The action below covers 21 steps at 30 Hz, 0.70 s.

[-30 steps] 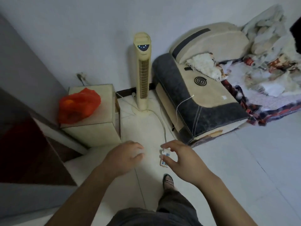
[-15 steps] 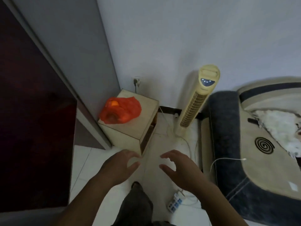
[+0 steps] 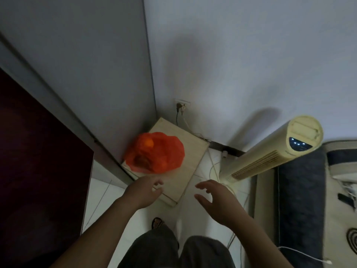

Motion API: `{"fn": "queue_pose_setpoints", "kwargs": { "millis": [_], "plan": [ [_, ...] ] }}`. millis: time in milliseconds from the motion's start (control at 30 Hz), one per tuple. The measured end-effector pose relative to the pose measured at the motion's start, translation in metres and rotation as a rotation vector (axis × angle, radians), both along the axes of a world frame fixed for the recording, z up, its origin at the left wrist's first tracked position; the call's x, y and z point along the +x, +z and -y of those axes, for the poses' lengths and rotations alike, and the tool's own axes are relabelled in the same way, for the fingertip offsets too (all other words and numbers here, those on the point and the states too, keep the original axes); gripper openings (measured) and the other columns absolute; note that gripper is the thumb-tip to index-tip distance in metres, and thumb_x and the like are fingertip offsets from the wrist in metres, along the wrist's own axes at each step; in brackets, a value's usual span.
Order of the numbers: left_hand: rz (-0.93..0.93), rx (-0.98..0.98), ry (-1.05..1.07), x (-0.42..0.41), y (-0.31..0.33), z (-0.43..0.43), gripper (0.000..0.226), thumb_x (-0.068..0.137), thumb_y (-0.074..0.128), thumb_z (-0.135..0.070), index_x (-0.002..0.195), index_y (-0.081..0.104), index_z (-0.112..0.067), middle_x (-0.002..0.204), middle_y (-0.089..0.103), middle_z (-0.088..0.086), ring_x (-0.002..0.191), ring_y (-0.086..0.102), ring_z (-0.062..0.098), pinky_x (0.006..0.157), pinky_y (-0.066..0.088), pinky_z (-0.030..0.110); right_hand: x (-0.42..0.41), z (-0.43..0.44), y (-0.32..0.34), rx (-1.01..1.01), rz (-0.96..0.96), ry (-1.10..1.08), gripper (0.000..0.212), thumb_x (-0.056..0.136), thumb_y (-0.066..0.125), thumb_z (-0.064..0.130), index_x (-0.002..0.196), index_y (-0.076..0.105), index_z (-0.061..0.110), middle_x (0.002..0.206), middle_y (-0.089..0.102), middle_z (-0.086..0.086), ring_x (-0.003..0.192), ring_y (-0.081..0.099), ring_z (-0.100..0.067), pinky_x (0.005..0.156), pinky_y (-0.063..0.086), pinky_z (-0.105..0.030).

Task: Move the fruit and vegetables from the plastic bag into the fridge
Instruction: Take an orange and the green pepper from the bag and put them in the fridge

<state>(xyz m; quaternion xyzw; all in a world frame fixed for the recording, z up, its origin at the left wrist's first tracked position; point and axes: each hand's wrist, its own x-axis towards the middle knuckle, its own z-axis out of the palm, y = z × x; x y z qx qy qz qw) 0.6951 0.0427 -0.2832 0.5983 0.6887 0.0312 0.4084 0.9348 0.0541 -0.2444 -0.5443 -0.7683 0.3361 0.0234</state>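
Centrally, the red bag (image 3: 154, 152) sits on a low cabinet (image 3: 190, 171), left of middle. Below it, the left hand (image 3: 143, 192) and right hand (image 3: 216, 198) hang empty, fingers loosely spread, near the bag but apart, probably poised to lift it.

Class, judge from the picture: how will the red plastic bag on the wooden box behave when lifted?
The plastic bag looks thin and slumped, so it will probably sag. Round fruit bulges inside, so the load may roll and shift.
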Motion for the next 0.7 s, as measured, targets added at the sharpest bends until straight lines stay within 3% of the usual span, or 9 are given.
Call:
{"fn": "queue_pose_setpoints", "kwargs": {
  "millis": [200,400,500,600,700],
  "plan": [
    [0.009,-0.037,0.119,-0.043,-0.036,-0.045,0.027,0.090,0.054,-0.034,0.115,0.058,-0.024,0.122,0.054,-0.002,0.103,0.053,0.013,0.088,0.045,0.029,-0.041,-0.077,-0.037,-0.059,0.075,0.163,0.033,0.090,0.052,0.042,0.122,0.052,0.032,0.121,0.054,0.014,0.104,0.049,0.000,0.075,0.031,-0.006],
    [0.002,-0.044,0.268,-0.077,-0.085,-0.071,0.024,0.089,0.053,-0.037,0.112,0.056,-0.030,0.125,0.051,-0.007,0.106,0.053,0.011,0.091,0.045,0.033,-0.097,-0.173,-0.092,-0.108,0.091,0.422,0.034,0.091,0.053,0.036,0.124,0.051,0.029,0.126,0.054,0.009,0.109,0.051,-0.005,0.092,0.040,-0.018],
    [-0.018,0.002,0.308,-0.085,-0.106,-0.096,0.026,0.090,0.052,-0.036,0.115,0.057,-0.031,0.121,0.051,-0.012,0.088,0.053,0.003,0.082,0.045,0.027,-0.124,-0.220,-0.124,-0.079,0.075,0.469,0.036,0.092,0.051,0.036,0.128,0.048,0.029,0.131,0.050,0.007,0.111,0.051,-0.008,0.091,0.039,-0.019],
    [0.023,0.092,0.356,-0.083,-0.124,-0.125,0.019,0.089,0.053,-0.032,0.107,0.060,-0.029,0.112,0.055,-0.012,0.092,0.053,0.003,0.073,0.044,0.022,-0.149,-0.256,-0.158,-0.065,0.037,0.537,0.040,0.093,0.049,0.036,0.131,0.044,0.025,0.136,0.047,0.003,0.119,0.048,-0.014,0.097,0.039,-0.026],
    [0.039,0.122,0.382,-0.076,-0.149,-0.153,0.027,0.089,0.054,-0.032,0.115,0.058,-0.029,0.111,0.055,-0.014,0.096,0.054,0.004,0.066,0.035,0.008,-0.169,-0.280,-0.189,-0.063,-0.004,0.591,0.041,0.091,0.050,0.035,0.131,0.046,0.024,0.134,0.048,0.001,0.119,0.049,-0.018,0.098,0.040,-0.030]
  ]
}}
